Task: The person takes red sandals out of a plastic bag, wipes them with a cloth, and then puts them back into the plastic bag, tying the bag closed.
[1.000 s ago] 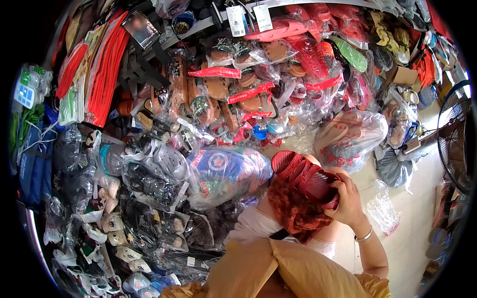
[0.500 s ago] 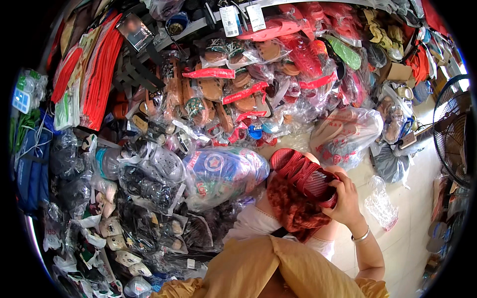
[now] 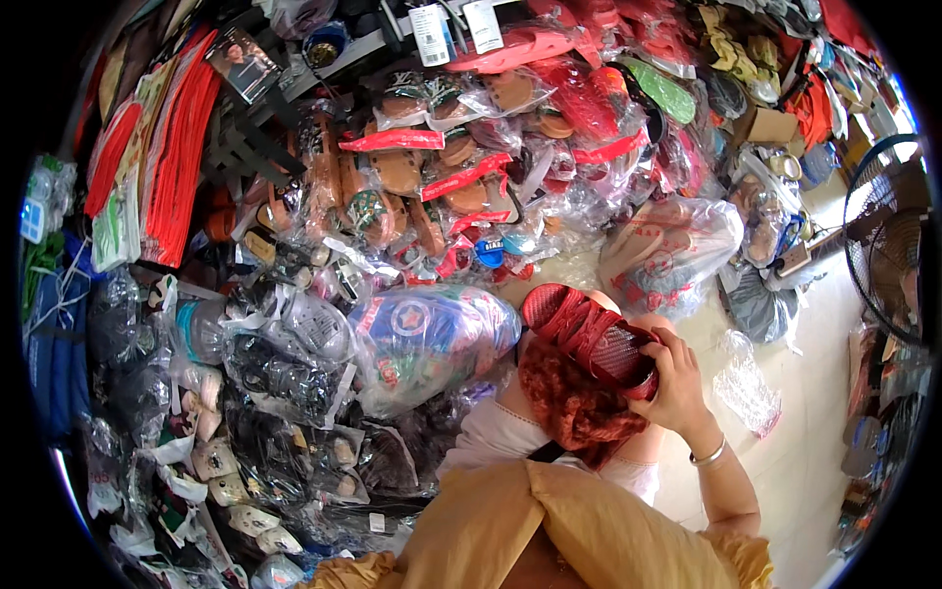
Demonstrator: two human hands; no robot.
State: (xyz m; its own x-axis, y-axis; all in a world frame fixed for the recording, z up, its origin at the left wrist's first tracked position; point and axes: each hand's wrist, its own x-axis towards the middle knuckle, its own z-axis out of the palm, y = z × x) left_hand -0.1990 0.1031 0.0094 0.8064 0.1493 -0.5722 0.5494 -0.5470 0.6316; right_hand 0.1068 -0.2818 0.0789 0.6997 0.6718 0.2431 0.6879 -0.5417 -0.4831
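Observation:
My right hand, with a bangle at its wrist, grips a dark red strappy sandal by its heel end. The sandal's toe points up and to the left, and its open footbed faces me. Directly beneath it, a rust-red fluffy cloth lies across my lap. My left hand is not in the picture. Left of the sandal's toe lies a clear plastic bag with blue printed contents.
Brown sandals in plastic wrap are heaped ahead, with red footwear behind. A tied plastic bag sits on the floor at right, near crumpled clear plastic. A black fan stands at the far right. Bagged shoes fill the left.
The whole view has shifted a little, so the surroundings sit slightly further left. My right hand keeps the same grip on the sandal, which stays over the cloth.

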